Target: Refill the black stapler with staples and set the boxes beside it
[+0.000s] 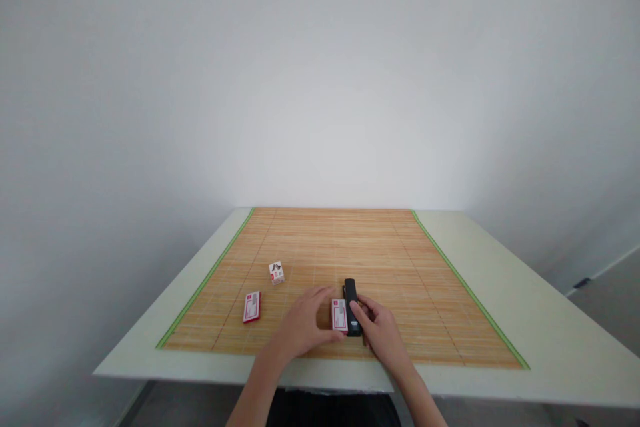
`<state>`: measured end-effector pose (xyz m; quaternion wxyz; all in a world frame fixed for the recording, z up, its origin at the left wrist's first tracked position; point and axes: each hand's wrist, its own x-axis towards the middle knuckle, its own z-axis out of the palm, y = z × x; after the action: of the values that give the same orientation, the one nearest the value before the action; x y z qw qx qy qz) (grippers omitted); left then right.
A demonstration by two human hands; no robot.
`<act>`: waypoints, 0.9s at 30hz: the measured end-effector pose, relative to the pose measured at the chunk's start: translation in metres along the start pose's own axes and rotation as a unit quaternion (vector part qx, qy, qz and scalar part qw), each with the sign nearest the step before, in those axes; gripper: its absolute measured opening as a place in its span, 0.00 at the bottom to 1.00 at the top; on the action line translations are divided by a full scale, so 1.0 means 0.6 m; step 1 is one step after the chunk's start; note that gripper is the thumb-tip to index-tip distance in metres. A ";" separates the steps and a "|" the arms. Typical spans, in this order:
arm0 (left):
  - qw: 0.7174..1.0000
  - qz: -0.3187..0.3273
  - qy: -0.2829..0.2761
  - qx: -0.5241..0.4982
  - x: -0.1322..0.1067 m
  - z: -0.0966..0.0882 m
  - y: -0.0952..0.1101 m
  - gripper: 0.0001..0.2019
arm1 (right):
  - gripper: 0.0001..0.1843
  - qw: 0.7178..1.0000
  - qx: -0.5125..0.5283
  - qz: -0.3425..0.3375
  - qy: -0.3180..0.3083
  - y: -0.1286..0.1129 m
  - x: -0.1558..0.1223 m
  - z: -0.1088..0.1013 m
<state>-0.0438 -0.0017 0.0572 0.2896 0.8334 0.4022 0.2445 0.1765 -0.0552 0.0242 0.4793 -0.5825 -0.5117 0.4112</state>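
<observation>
A black stapler point(351, 303) stands lengthwise on the bamboo mat, and my right hand point(381, 333) grips its near half, thumb on top and fingers along the right side. Pressed close to the stapler's left side is a small white and red box point(339, 315) with a printed label. My left hand point(306, 321) curves around this box from the left with fingers and thumb spread. Its thumb tip is at the box's near edge, and I cannot tell whether it touches. Further left lie a similar white and red box point(252, 307) and a smaller white box point(277, 272) with a dark picture.
The bamboo mat point(330, 240) with green side edging covers much of the white table point(500, 280). A plain pale wall point(320, 80) rises behind the table's far edge. The table's near edge runs just below my wrists.
</observation>
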 end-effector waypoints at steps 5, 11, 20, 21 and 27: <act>0.979 -0.112 0.094 0.143 -0.077 -0.124 -0.121 0.38 | 0.33 1.000 0.006 0.003 0.007 0.000 0.000 0.000; 0.967 -0.186 0.045 0.170 -0.146 -0.205 -0.230 0.40 | 0.34 1.000 -0.008 0.005 0.006 0.000 0.000 0.000; 0.994 -0.096 0.052 0.017 -0.064 -0.114 -0.096 0.34 | 0.34 1.000 -0.001 0.001 0.004 0.001 0.000 0.000; 0.996 -0.073 0.052 0.004 -0.053 -0.096 -0.073 0.34 | 0.34 1.000 0.000 0.001 0.005 0.001 0.000 0.000; 1.000 -0.007 0.001 -0.005 -0.001 -0.015 0.018 0.34 | 0.35 1.000 0.005 0.013 0.002 0.002 0.001 0.002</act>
<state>-0.0443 -0.0053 0.0708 0.2947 0.8288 0.4076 0.2452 0.1754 -0.0542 0.0228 0.4782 -0.5873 -0.5009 0.4190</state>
